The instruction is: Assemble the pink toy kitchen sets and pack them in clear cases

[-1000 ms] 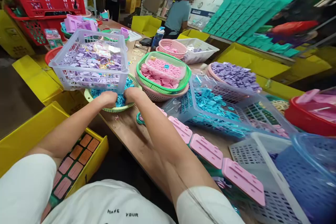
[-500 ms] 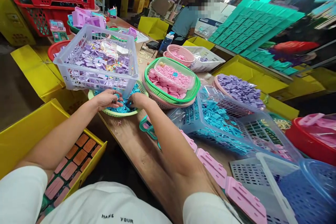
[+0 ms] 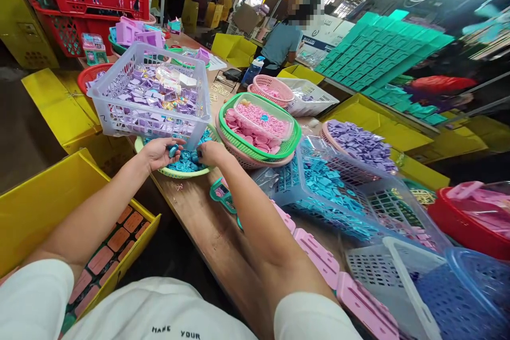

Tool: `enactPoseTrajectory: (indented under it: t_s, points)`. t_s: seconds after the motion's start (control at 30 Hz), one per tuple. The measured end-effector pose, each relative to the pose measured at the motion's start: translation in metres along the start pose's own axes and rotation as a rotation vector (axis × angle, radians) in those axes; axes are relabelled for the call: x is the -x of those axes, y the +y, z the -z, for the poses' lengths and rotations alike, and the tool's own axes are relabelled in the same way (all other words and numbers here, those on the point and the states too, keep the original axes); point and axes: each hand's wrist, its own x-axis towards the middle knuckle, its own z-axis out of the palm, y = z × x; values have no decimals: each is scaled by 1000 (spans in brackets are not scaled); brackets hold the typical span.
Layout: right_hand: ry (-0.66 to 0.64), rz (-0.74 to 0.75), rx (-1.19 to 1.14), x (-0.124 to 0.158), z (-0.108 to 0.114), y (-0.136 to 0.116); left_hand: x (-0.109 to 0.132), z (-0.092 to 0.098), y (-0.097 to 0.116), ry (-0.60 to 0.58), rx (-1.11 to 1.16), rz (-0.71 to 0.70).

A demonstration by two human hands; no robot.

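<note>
Blue plastic pieces (image 3: 185, 166) fill a pale yellow-green basket (image 3: 179, 173) at the table's near left edge. Over its left side my left hand (image 3: 160, 153) is held palm up, with a small blue plastic piece (image 3: 172, 150) between its curled fingers. My right hand (image 3: 211, 152) reaches into the same basket from the right, its fingers bent down among the blue pieces. What those fingertips hold, if anything, is hidden. A clear crate (image 3: 147, 127) of purple pieces and small packets overhangs the back of the basket.
To the right, a green basket (image 3: 292, 143) holds pink pieces and a clear tub. Beyond it stands a clear crate (image 3: 303, 175) of blue parts. Pink moulded strips (image 3: 316, 255) lie along the table. A yellow box (image 3: 149, 228) with packed items sits below left. A person (image 3: 282, 40) is across the table.
My left hand has turned more palm up and drawn slightly left, showing the blue piece more plainly. My right hand stays in the basket. The view has shifted slightly.
</note>
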Motion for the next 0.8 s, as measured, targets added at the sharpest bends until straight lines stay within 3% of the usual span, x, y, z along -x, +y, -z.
enactPoseTrajectory:
  t_s: [0.2,0.4,0.47,0.6,0.8]
  points:
    - [254,-90,-124,32,12,12,-7,-3,-3,49,-8,28]
    - [441,104,-686,43,8,-19,-14,-5,-8,-34,-62,57]
    - [420,108,-728,39,4,-27,-16,-4,-9,-69,-82,49]
    - [251,135,-739,35,-1,-22,-20,1,-12,-48,-102,56]
    - [-48,51,-214,28,2,-20,-21,5,-12,-54,-20,51]
